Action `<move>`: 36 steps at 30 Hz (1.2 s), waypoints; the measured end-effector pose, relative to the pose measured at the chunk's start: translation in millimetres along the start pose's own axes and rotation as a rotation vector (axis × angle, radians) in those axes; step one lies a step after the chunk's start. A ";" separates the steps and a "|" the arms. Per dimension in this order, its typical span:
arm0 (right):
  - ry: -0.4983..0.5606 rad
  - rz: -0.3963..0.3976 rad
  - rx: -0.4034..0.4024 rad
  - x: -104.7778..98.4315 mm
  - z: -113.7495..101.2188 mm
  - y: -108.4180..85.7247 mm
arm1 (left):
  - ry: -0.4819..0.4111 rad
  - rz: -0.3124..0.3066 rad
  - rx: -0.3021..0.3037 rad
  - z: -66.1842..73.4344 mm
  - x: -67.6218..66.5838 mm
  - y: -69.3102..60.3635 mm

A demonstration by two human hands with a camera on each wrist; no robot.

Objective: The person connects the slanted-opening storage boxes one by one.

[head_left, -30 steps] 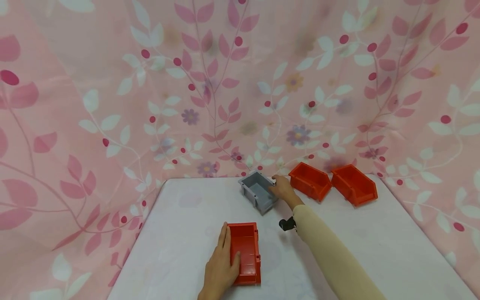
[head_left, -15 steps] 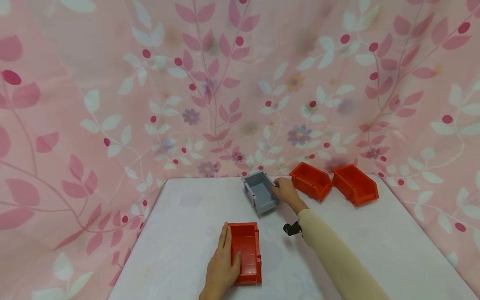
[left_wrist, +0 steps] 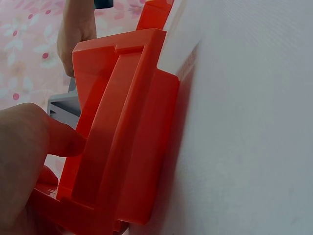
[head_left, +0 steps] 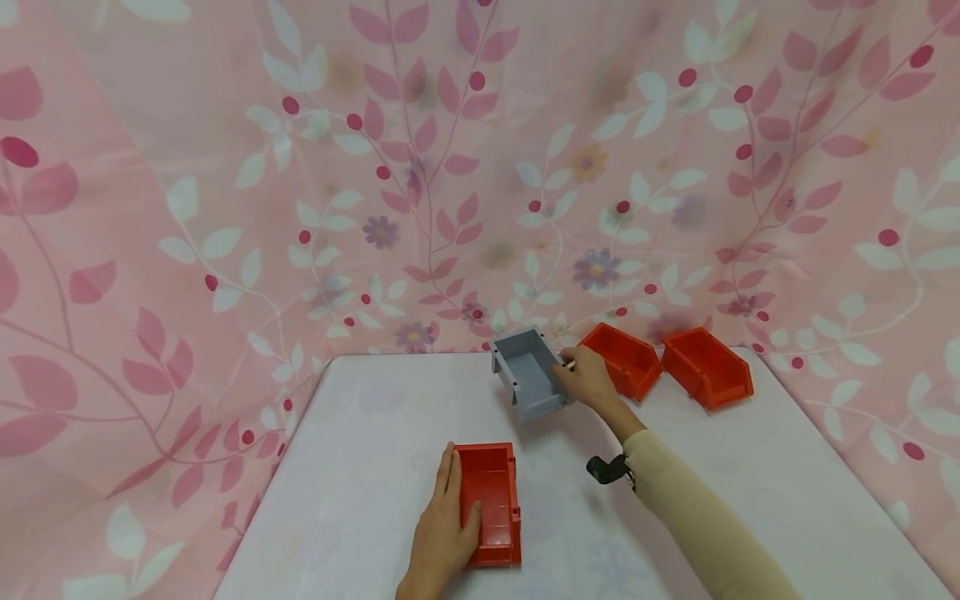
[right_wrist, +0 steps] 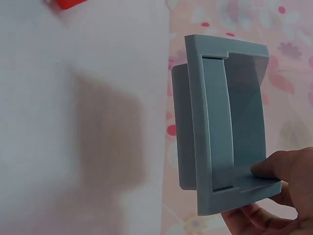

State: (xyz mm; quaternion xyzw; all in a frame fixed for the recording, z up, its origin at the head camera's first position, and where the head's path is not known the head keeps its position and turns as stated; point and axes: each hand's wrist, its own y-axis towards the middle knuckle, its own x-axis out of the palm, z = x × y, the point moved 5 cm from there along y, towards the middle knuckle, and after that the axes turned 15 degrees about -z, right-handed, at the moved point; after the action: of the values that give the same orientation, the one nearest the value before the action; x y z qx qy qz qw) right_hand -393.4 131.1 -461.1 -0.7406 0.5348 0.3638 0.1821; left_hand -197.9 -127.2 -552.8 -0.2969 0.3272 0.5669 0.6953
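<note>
My left hand point(head_left: 440, 533) grips the left wall of a red bin point(head_left: 495, 508) at the near middle of the table, thumb inside and fingers along the outside. In the left wrist view the thumb lies over the rim of that red bin point(left_wrist: 127, 132). Above the far part of the table, my right hand point(head_left: 592, 383) pinches the right wall of a grey bin point(head_left: 531, 371). The right wrist view has the grey bin point(right_wrist: 220, 127) raised off the surface, its shadow apart from it, with the right hand point(right_wrist: 279, 196) at its wall, thumb inside.
Two more red bins, one point(head_left: 621, 360) just behind the right hand and another point(head_left: 707, 368) farther right, lie near the back edge of the white table point(head_left: 360, 467). A pink floral cloth point(head_left: 480, 167) hangs behind the table.
The grey bin has risen off the table and shifted slightly right, turning a little, with the right hand holding it. The left hand and its red bin look unmoved.
</note>
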 end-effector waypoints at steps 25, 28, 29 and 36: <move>-0.008 0.069 0.017 -27.8 -23.1 -70.4 | -0.107 -0.024 0.016 4.4 2.9 -2.2; -0.001 0.083 0.017 -29.1 -23.5 -81.5 | -0.117 -0.020 0.014 7.0 4.5 -2.2; 0.000 0.085 0.021 -29.2 -23.4 -85.4 | -0.122 -0.023 0.012 7.6 5.3 -2.1; 0.003 0.058 0.094 -27.3 -19.0 -111.0 | -0.136 -0.030 0.001 11.5 8.9 -2.8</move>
State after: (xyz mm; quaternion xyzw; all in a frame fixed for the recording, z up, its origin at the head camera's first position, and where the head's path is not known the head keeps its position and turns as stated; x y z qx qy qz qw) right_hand -288.6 176.7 -441.7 -0.7158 0.5729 0.3424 0.2055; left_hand -192.5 -113.5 -552.6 -0.2621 0.2750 0.5751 0.7246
